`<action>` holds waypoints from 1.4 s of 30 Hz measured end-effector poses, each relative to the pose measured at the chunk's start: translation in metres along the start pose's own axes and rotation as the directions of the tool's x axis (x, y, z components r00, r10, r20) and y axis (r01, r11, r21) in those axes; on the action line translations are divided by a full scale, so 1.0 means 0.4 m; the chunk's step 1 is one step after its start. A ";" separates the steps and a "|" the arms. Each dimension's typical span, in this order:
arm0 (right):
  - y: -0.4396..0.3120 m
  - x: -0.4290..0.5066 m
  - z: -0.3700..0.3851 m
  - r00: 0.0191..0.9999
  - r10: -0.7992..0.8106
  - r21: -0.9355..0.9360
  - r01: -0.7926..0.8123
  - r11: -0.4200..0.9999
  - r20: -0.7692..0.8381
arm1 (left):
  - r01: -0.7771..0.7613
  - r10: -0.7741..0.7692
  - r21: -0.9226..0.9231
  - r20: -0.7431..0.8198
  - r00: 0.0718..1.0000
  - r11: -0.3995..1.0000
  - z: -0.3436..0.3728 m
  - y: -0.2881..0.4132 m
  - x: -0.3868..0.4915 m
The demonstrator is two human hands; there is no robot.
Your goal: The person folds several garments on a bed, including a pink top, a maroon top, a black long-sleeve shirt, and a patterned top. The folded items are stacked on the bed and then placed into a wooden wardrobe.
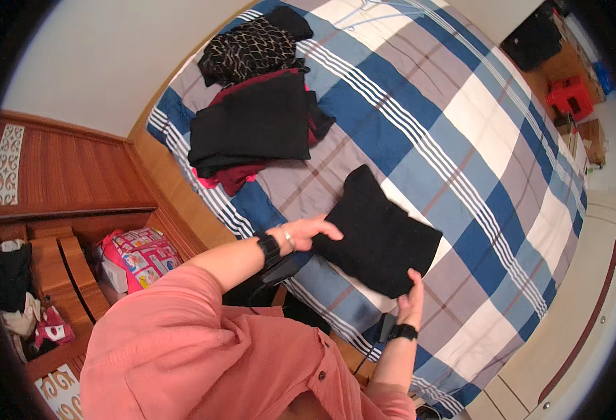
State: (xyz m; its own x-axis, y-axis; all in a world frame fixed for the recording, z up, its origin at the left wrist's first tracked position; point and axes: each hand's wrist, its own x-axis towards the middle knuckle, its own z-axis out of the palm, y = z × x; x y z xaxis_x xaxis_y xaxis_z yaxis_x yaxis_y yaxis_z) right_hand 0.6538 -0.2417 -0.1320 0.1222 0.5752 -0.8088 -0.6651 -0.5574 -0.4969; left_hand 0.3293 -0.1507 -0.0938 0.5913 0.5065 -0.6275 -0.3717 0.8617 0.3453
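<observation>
A folded black garment (381, 236) lies on the plaid bedspread (428, 168) in front of me. At its left edge is my left hand (310, 232), thumb on top and the fingers hidden beneath the cloth. My right hand (413, 296) is at the garment's lower right edge, its thumb and fingers around the rim. Farther up the bed lies a stack of folded clothes (250, 121), black on top with dark red and pink cloth under it. Beyond the stack, a black patterned garment (250, 50) is bunched against another black piece.
Light blue hangers (381, 16) lie at the bed's far edge. To the left, an open wooden drawer (61, 273) holds clothes and a pink printed bag (147, 257). A wall borders the bed's upper left. A red container (570, 98) stands beyond the bed at right.
</observation>
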 end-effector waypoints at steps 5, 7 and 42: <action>0.074 -0.097 0.116 0.993 0.069 0.164 -0.084 0.983 0.096 | 0.054 -0.091 -0.115 -0.347 0.933 0.992 0.000 0.009 -0.209; 0.053 -0.121 0.192 0.988 0.056 0.117 -0.073 0.990 0.145 | 0.090 -0.105 -0.291 -0.036 0.994 0.953 -0.014 0.058 -0.286; 0.296 0.265 1.266 0.621 -0.632 -0.836 0.069 -0.545 0.463 | 0.098 0.583 0.941 0.117 0.804 -0.324 -0.573 0.575 -0.323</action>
State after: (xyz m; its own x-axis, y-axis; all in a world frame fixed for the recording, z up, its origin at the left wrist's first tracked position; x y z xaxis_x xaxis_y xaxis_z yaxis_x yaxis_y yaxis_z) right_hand 0.2149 0.0567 -0.1174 0.1554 0.9869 -0.0425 0.9864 -0.1573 -0.0477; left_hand 0.0032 -0.0246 -0.0933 0.3425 0.9130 -0.2216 0.8517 -0.2021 0.4835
